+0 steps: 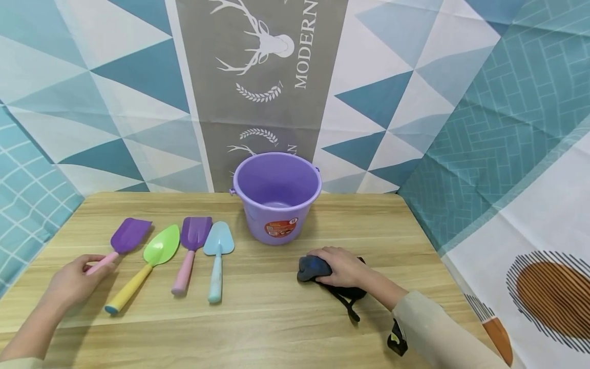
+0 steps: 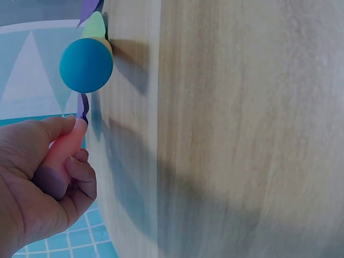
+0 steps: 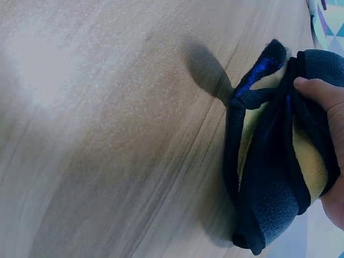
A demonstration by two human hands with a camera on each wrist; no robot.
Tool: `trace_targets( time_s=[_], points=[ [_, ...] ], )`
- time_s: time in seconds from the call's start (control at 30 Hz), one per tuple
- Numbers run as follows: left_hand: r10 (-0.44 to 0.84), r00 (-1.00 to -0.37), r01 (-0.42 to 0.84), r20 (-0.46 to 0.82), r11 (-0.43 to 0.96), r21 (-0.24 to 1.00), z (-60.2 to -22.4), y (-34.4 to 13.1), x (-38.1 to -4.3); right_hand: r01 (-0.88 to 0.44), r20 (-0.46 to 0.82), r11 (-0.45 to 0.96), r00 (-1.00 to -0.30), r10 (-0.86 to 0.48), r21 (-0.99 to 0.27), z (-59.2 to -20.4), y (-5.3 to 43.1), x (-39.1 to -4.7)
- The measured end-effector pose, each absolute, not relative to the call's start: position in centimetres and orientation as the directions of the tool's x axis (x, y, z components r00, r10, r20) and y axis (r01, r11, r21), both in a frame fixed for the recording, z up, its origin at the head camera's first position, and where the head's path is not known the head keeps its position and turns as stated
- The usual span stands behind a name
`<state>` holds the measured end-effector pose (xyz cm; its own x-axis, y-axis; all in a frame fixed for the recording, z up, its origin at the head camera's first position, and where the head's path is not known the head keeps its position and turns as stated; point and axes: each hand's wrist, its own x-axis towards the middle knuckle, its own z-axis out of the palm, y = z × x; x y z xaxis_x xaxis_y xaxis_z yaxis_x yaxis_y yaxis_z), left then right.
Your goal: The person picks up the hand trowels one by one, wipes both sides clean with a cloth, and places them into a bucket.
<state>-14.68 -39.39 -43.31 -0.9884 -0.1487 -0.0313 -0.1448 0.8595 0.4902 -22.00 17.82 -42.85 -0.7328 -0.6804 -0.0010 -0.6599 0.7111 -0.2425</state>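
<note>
In the head view my left hand (image 1: 74,279) grips the pink handle of a purple toy shovel (image 1: 130,236) at the left of the table. The left wrist view shows thumb and fingers curled round that pink handle (image 2: 64,150). Right of it lies a green trowel (image 1: 161,245) with a yellow, blue-ended handle. My right hand (image 1: 341,266) holds a dark blue-grey folded fabric bundle (image 1: 313,267) on the table. Up close, the bundle (image 3: 274,204) has black edging and straps and a yellow inside; its exact kind is unclear.
A second purple shovel (image 1: 195,233) with a pink handle and a light blue shovel (image 1: 219,238) lie left of centre. A purple bucket (image 1: 258,218) stands upright at the table's back edge. A small black-and-yellow item (image 1: 396,341) is near the right sleeve. Patterned cloth (image 1: 378,61) hangs behind.
</note>
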Motion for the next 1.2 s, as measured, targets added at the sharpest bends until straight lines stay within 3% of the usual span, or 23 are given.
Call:
trace_targets(
  time_s=[0.27, 1.2],
  points=[
    [-0.132, -0.990, -0.091, 0.048, 0.867, 0.489, -42.8, -38.9, -14.4, -0.658, 0.006, 0.714, -0.736, -0.677, -0.240, -43.2, 17.8, -22.2],
    [-0.052, -0.996, -0.009, 0.079, 0.885, 0.466, -39.6, -34.9, -13.8, -0.722, 0.067, 0.662, -0.685, -0.726, -0.203, -41.6, 18.1, -22.0]
  ],
)
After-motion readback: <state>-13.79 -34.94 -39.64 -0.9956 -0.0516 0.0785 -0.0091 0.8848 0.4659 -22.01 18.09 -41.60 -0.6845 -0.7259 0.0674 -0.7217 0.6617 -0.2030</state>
